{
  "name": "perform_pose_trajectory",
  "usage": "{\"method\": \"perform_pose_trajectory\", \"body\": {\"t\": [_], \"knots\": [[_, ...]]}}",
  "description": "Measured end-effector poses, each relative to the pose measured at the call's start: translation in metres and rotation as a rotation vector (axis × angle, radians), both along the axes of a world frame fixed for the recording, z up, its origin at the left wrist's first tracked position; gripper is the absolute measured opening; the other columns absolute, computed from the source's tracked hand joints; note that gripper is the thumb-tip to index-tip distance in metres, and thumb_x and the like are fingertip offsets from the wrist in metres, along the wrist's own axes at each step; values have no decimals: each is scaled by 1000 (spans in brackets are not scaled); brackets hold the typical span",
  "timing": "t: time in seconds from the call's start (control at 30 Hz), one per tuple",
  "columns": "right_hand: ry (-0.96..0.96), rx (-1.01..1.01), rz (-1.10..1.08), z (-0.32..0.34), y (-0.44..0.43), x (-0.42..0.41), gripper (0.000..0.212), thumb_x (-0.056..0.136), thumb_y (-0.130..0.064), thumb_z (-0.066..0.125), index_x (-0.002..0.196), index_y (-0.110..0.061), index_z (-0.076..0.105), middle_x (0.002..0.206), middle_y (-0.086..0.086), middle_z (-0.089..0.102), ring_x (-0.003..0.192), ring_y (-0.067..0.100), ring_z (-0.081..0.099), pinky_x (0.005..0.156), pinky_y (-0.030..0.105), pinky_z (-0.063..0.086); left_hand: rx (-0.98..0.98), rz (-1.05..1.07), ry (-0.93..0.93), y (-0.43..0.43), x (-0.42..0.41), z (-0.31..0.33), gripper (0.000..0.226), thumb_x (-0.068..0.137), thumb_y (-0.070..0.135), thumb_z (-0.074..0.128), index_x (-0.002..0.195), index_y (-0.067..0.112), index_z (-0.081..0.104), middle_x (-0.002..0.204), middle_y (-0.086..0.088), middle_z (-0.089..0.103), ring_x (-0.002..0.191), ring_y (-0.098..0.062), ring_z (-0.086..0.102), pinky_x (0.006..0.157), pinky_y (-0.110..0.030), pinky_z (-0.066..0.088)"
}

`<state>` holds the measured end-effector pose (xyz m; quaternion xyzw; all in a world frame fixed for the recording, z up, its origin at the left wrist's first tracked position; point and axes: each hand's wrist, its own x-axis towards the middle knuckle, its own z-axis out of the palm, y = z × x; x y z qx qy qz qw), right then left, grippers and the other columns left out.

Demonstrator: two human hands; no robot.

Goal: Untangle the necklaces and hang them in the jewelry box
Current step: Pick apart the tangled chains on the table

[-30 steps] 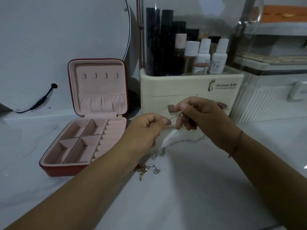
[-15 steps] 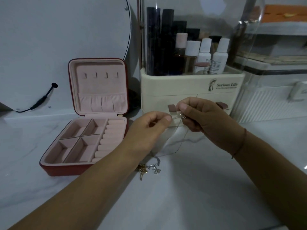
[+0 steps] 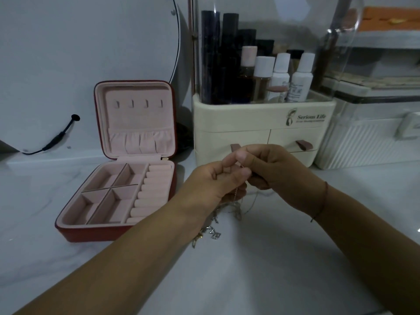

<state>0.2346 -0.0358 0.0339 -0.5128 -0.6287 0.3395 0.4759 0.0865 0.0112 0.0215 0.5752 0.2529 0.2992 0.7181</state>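
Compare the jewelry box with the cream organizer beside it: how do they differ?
The jewelry box is red outside with pink lining, its lid open and compartments bare; the cream organizer is taller, holds upright bottles behind a clear cover, and its drawers look shut. Both stand on the white counter.

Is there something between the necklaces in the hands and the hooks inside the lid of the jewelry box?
Nothing visible blocks the way. The jewelry box stands open to the left of the necklaces, its four lid hooks bare, with only bare countertop between.
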Motion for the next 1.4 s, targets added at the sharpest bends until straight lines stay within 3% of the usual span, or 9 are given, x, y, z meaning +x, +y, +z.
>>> {"method": "perform_pose_trajectory", "body": {"t": [0.2, 0.4, 0.57, 0.73, 0.9, 1.03, 1.17, 1.3, 1.4], "knots": [[2, -16, 64, 0, -2, -1, 41, 95, -30, 37, 111, -7, 68, 53, -6, 37, 47, 5, 29, 45, 15, 28, -36, 47, -48, 5, -1, -3, 43, 64, 15, 69, 107, 12, 71, 82, -7, 72, 68, -12, 65, 71, -21, 56], [-7, 11, 66, 0, -3, 0, 36, 94, -33, 42, 115, -15, 65, 52, -9, 35, 49, 6, 28, 47, 19, 25, -87, 23, -53, 8, -3, -4, 29, 66, 19, 68, 89, 1, 70, 78, -9, 71, 66, -11, 66, 68, -19, 55], [80, 29, -2, -1, 2, 5, 23, 94, -8, 52, 115, -6, 61, 55, -5, 48, 52, 5, 43, 51, 16, 37, -142, 55, -109, 13, -5, -3, 12, 84, 14, 62, 88, 6, 69, 76, -4, 68, 71, -9, 62, 76, -21, 54], [97, 102, -72, -2, 3, 10, 16, 87, 4, 59, 101, -1, 65, 71, 8, 70, 60, 15, 55, 58, 21, 48, -121, 117, -137, 17, -5, -1, 32, 85, 21, 60, 108, 0, 66, 98, -12, 71, 91, -13, 64, 88, -24, 49], [100, 108, -132, -2, 3, 15, 15, 85, 7, 60, 98, 1, 67, 84, 18, 72, 66, 16, 63, 63, 22, 53, -106, 179, -208, 27, -11, 5, 26, 83, 25, 59, 99, 6, 68, 84, 1, 71, 77, -5, 65, 77, -21, 51], [95, 135, -199, -2, 3, 18, 13, 84, 5, 63, 92, -3, 68, 79, 22, 71, 67, 20, 67, 63, 24, 56, -119, 240, -273, 35, -17, 11, 16, 92, 19, 54, 86, 10, 66, 77, 1, 70, 67, -5, 64, 68, -18, 54], [89, 120, -246, 3, 1, 24, 11, 86, 6, 61, 96, 3, 65, 78, 19, 73, 69, 25, 71, 64, 27, 59, -106, 299, -322, 41, -23, 16, 14, 91, 18, 56, 80, 13, 64, 70, 3, 68, 63, -4, 63, 67, -18, 54], [25, 111, -287, 5, 0, 33, 9, 87, 4, 62, 93, -1, 66, 76, 16, 73, 73, 31, 71, 69, 35, 60, -87, 351, -336, 43, -26, 21, 16, 93, 16, 54, 79, 14, 61, 65, 5, 66, 59, -3, 62, 65, -18, 54], [29, 75, -318, 6, 1, 40, 12, 87, 9, 60, 90, -1, 65, 71, 15, 70, 66, 25, 70, 66, 36, 60, -84, 375, -349, 44, -29, 25, 18, 96, 17, 50, 81, 13, 60, 64, 6, 67, 59, -3, 62, 64, -16, 54]]}}
